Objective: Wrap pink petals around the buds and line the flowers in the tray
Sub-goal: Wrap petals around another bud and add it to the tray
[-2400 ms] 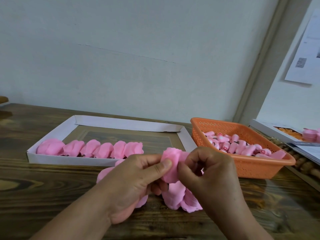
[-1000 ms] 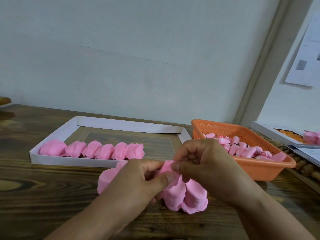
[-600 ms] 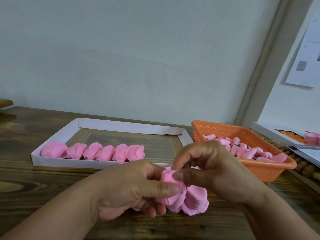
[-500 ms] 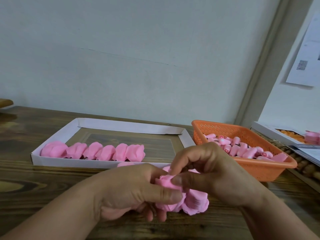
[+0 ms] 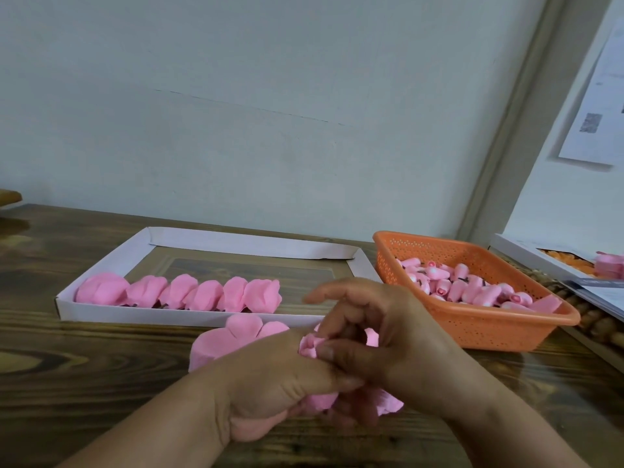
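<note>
The flower being made (image 5: 309, 346), a small pink bud with a petal partly folded round it, sits at the lower centre of the frame, above the worktop (image 5: 84, 383) and pinched between both hands. The left hand (image 5: 270, 383) comes in from the lower left, its fingers curled under the flower and its thumb lying across the front, so its grip is closed on it. The right hand (image 5: 381, 336) comes in from the lower right; its thumb and middle fingers pinch the top of the flower while the forefinger sticks out straight toward the left. Under and behind the hands lie loose pink petals (image 5: 233, 336), a pile touching the worktop, with more showing below the right hand. Beyond them, across the middle left of the frame, is the white tray (image 5: 189, 319), with a row of six finished flowers (image 5: 182, 293) lined side by side along its near wall, reaching from its left end to past the middle. To the right of the tray, just beside it, stands an orange basket (image 5: 472, 332) holding many pink buds (image 5: 466, 287). At the far right edge lie a white box (image 5: 526, 255) and some papers (image 5: 604, 292).
</note>
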`<action>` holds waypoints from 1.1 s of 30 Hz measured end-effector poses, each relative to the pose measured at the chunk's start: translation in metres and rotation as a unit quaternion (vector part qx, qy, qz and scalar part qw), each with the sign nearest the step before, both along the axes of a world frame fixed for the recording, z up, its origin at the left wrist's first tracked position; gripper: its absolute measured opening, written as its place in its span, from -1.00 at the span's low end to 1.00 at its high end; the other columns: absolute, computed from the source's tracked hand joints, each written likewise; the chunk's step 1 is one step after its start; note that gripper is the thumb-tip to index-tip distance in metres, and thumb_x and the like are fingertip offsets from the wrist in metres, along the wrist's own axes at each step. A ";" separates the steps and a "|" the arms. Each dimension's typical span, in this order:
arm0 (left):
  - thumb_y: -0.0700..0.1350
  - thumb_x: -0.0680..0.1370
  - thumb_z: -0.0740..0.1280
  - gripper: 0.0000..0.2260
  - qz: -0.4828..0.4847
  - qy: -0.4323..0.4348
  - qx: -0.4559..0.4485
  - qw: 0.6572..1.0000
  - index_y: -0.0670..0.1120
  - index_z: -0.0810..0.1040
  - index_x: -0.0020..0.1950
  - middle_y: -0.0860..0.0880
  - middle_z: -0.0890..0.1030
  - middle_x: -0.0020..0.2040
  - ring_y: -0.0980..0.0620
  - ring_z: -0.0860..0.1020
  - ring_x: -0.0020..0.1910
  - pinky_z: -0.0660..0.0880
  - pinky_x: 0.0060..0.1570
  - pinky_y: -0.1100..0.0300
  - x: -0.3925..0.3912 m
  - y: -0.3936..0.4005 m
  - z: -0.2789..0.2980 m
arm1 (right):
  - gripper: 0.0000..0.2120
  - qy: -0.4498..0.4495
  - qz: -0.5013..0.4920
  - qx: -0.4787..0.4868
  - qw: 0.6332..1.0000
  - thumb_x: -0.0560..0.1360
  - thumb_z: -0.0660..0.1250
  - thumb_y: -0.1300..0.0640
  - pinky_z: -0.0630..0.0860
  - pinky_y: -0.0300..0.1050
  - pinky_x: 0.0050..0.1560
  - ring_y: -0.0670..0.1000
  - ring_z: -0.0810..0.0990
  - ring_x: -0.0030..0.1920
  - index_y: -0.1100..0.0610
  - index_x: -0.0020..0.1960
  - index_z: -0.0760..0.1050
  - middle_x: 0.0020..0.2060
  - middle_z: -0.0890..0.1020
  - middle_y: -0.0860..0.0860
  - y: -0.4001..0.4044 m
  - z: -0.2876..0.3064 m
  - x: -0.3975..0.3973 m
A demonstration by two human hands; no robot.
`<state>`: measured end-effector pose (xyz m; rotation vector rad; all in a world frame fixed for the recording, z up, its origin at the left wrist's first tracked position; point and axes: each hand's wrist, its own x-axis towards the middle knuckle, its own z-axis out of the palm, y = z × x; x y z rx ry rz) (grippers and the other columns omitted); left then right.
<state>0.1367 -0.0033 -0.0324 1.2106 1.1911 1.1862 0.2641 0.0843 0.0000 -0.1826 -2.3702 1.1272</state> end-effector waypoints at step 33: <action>-0.04 0.27 0.46 -0.81 0.197 -0.360 -0.038 0.911 -0.15 0.60 -0.44 -0.18 0.70 -0.08 -0.09 0.67 -0.25 0.59 -0.10 0.02 0.012 0.013 -0.003 | -0.76 0.239 -0.248 0.006 0.939 0.17 0.47 0.30 0.52 -0.40 -0.22 -0.20 0.63 -0.22 0.07 -0.21 0.65 -0.24 0.70 -0.07 -0.034 -0.068 -0.027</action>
